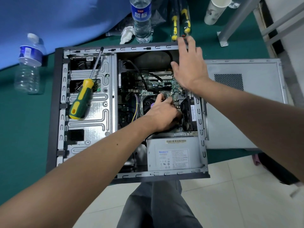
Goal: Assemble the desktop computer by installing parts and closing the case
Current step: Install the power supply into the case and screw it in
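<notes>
Hidden, cropped and unreadable parts, head view.

Left hand (162, 112) covers part of the CPU fan (148, 102); its fingertips sit among components, contact unclear. Right hand (189, 63) is motion-blurred, fingers spread over the case's far corner; whether it touches the case rim (131, 48) cannot be told. Power supply (174, 155) label print too small to read. Standing water bottle (142, 20) cut off at top edge, as is the paper cup (217, 9). Two yellow-handled tools (181, 22) run out of frame. Side panel (243, 102) partly hidden behind the right forearm.
</notes>
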{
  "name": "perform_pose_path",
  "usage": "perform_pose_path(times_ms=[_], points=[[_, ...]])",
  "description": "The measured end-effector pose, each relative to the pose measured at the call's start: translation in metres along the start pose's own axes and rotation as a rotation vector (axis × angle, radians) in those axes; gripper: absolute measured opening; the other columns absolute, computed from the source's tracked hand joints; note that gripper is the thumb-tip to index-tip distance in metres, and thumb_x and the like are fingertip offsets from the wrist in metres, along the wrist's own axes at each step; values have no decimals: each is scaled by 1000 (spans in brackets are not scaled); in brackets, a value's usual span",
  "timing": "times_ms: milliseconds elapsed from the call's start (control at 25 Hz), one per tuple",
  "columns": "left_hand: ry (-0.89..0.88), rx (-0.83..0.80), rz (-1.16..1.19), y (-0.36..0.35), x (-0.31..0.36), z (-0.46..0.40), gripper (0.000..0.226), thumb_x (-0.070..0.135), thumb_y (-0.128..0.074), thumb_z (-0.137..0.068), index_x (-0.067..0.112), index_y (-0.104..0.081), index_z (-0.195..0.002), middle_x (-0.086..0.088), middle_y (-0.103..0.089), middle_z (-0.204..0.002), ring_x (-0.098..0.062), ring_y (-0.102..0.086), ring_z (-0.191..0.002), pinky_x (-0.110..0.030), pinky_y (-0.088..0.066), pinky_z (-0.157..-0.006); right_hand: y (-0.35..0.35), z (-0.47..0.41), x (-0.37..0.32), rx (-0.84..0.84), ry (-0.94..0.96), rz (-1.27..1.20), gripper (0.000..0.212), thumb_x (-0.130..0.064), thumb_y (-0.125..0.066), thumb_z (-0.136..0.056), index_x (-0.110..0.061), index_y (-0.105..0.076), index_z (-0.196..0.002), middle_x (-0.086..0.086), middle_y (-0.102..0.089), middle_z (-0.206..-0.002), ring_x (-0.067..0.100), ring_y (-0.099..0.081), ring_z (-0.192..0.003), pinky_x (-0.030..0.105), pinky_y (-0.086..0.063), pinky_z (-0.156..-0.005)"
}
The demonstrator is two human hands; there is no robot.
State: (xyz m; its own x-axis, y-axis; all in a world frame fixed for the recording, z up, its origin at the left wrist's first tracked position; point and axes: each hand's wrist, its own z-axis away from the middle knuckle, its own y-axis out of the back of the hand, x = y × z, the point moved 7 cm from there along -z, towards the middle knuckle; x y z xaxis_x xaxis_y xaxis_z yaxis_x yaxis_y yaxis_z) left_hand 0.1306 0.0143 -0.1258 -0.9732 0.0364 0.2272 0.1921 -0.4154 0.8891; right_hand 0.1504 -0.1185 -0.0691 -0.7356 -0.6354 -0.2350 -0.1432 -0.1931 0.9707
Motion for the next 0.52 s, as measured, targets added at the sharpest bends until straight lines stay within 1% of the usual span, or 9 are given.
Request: perform_pose_path(times_ms=[120,240,400,520], points=[[42,-12,1,-3,-3,-3,12,19,-58,-95,23,-64,-104,6,-62,-95,-20,-39,-114,-44,-25,-103,1,0,0,6,4,-2,67,-28,-55,-97,-17,-20,-153,8,-16,-160,33,-35,-131,43,-45,-99],[47,-19,20,-4,-6,-3,12,19,-57,-95,23,-65,-101,7,-57,-93,-23,-40,-114,-44,-26,-103,2,0,0,9,2,-6,68,-28,-56,-97,-18,-20,-153,7,-16,-160,33,-35,-131,43,-45,-99],[14,26,0,-2,-4,-1,12,17,-56,-94,24,-65,-101,7,-66,-94,-18,-38,-109,-42,-20,-98,2,1,0,5,3,-14,68,-29,-55,-97,-18,-19,-154,6,-15,-160,32,-34,-132,42,-45,-100],[15,20,-8,-2,-4,-2,13,16,-57,-94,25,-64,-100,7,-68,-95,-19,-38,-107,-44,-20,-96,2,1,0,5,1,-11,69,-29,-56,-97,-18,-19,-154,7,-15,-160,32,-34,-132,42,-44,-100]])
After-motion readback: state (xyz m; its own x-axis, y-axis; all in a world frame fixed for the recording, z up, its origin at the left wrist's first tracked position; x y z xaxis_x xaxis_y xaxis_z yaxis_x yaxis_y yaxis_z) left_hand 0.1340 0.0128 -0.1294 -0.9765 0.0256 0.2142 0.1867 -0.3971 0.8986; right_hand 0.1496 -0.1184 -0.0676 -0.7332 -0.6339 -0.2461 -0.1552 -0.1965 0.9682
